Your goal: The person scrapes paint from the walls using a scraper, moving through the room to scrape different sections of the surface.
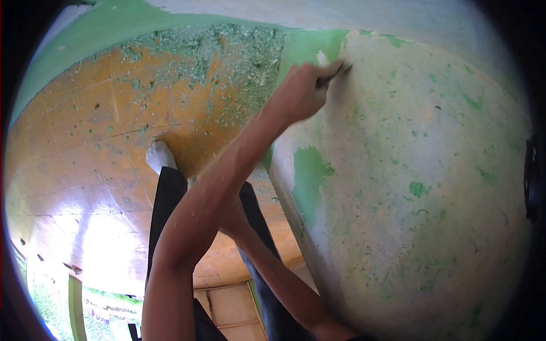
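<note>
My left hand (304, 94) is closed at the wall, its arm reaching up across the view. It grips what looks like a scraper (343, 68), of which only a small dark part shows against the wall surface. Beside the hand is a strip of green paint (307, 48), with a small white patch in it. The wall (387, 227) to the right is mostly bare and pale, with scattered green flecks. My right hand (232, 219) passes behind my left forearm, and its fingers are hidden.
Green paint flakes (244, 62) lie thickly on the orange tiled floor (131, 113) along the wall. My foot in a light sock (161, 157) stands on the tiles. A larger green paint patch (309, 182) remains low on the wall. Bright light enters through an opening (102, 307) at lower left.
</note>
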Action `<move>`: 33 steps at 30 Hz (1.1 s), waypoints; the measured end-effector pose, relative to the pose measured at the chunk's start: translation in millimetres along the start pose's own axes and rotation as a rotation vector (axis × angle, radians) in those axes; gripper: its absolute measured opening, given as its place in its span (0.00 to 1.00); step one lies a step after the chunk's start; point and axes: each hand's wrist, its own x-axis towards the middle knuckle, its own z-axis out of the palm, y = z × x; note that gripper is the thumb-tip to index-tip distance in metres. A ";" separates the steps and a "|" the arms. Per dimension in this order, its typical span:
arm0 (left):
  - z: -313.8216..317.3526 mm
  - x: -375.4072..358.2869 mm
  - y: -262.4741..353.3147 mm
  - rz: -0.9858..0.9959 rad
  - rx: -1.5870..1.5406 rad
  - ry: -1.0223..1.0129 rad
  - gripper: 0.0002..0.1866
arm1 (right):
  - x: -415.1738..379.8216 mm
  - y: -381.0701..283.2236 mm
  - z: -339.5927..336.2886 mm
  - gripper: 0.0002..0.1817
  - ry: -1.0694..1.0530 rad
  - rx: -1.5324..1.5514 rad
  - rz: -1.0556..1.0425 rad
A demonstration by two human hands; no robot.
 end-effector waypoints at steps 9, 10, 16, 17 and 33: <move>2.2 4.0 8.1 0.082 0.011 0.055 0.25 | -1.9 -5.3 -1.1 0.14 0.036 -0.046 0.013; 4.7 -3.8 9.6 0.122 -0.017 0.073 0.25 | -3.1 -6.5 1.2 0.15 0.086 -0.048 -0.014; -7.9 29.9 7.6 -0.055 0.023 -0.009 0.25 | 0.8 -9.1 -3.2 0.17 0.061 -0.102 0.004; -2.9 13.4 7.3 -0.068 -0.024 0.022 0.25 | -2.4 -4.1 0.2 0.16 0.090 -0.118 -0.071; -131.5 -127.8 -100.5 -0.368 0.449 -0.519 0.28 | -29.4 3.5 -2.7 0.13 0.068 0.281 0.460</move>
